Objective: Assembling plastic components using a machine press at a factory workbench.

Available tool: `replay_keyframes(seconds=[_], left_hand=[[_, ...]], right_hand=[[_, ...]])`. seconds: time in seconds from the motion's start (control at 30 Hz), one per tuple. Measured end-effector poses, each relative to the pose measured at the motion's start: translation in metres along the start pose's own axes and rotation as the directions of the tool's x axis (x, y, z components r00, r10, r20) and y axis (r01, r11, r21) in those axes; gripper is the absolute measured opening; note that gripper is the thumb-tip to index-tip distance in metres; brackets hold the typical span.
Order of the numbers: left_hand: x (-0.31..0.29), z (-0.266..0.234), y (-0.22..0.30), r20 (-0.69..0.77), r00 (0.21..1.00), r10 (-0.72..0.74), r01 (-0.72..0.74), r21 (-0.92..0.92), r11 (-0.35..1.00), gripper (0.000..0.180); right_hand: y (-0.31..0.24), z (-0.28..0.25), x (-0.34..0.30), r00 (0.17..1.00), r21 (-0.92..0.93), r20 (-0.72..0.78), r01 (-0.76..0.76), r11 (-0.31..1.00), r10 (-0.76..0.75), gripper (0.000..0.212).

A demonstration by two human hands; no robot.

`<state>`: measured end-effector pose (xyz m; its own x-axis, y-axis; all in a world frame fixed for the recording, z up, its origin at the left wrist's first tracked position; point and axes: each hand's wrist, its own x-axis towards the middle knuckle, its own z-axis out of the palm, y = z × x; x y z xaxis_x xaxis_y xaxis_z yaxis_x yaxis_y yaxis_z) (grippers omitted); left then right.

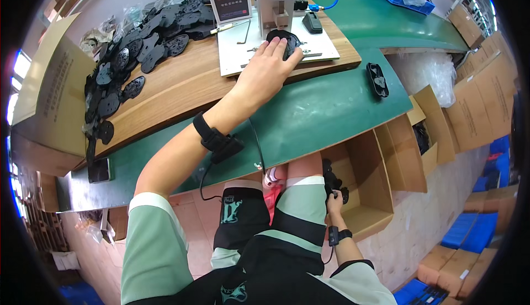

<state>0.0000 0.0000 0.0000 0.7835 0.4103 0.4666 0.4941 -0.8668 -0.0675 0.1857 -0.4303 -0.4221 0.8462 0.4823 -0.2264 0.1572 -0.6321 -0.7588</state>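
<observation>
The person's left hand lies spread-fingered on a rounded black plastic piece below a silver metal press, apparently mid-work. The right hand touches dark parts at an open brown cardboard carton; its grip I can't tell. Many flat black plastic pieces seem left; how many are done is unclear.

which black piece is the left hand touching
The rounded piece on the machine; the heaped pieces lie left, the oblong piece right, on the green tabletop.
</observation>
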Motion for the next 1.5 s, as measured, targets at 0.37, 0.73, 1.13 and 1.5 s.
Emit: replay_keyframes(seconds=[0.37,0.73,1.13,1.5], left_hand=[[-0.008,0.003,-0.009,-0.171,0.985,0.03,-0.043,-0.072,0.996,0.057],[-0.019,0.001,-0.006,-0.26,0.966,0.0,-0.01,-0.039,0.999,0.042],[-0.019,0.009,-0.004,-0.391,0.92,-0.04,-0.047,-0.211,0.976,0.046],[-0.018,0.01,-0.003,-0.416,0.905,-0.091,-0.069,-0.353,0.933,0.049]], right_hand=[[0.045,0.032,0.008,0.9,0.111,0.371,-0.289,0.951,0.231,0.036],[-0.209,-0.065,-0.012,0.737,-0.121,-0.048,0.666,0.736,-0.675,0.017],[-0.501,-0.1,-0.034,0.247,-0.221,0.058,0.948,0.229,-0.967,0.052],[-0.568,-0.016,0.028,0.261,-0.328,0.145,0.923,0.202,-0.954,0.039]])
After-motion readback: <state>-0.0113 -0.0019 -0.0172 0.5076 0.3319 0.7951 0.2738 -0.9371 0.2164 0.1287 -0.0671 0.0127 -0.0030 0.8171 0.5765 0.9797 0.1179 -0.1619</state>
